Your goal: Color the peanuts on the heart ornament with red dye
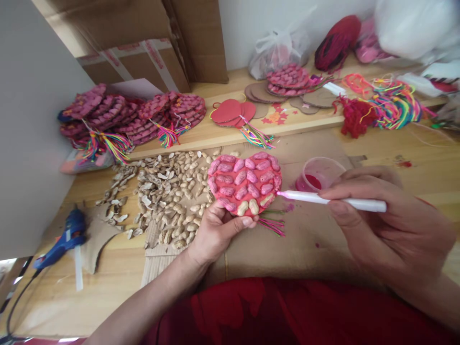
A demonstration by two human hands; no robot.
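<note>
My left hand grips the lower edge of a red heart-shaped plaque covered with rows of peanut shells, its thumb on the front. Most shells are painted pink; a few near the bottom tip stay tan. Thin green and pink tassel cords hang out beneath it. In my right hand is a white-handled paintbrush, pinched between thumb and fingers. Its pink tip meets the plaque's right edge or lies just beside it. Behind my right fingers stands a clear plastic cup with reddish-pink paint.
Loose peanut shells spread over cardboard on the left. A blue glue gun lies farther left. Along the raised back ledge are stacked pink peanut plaques, red hearts, colourful threads and a plastic bag.
</note>
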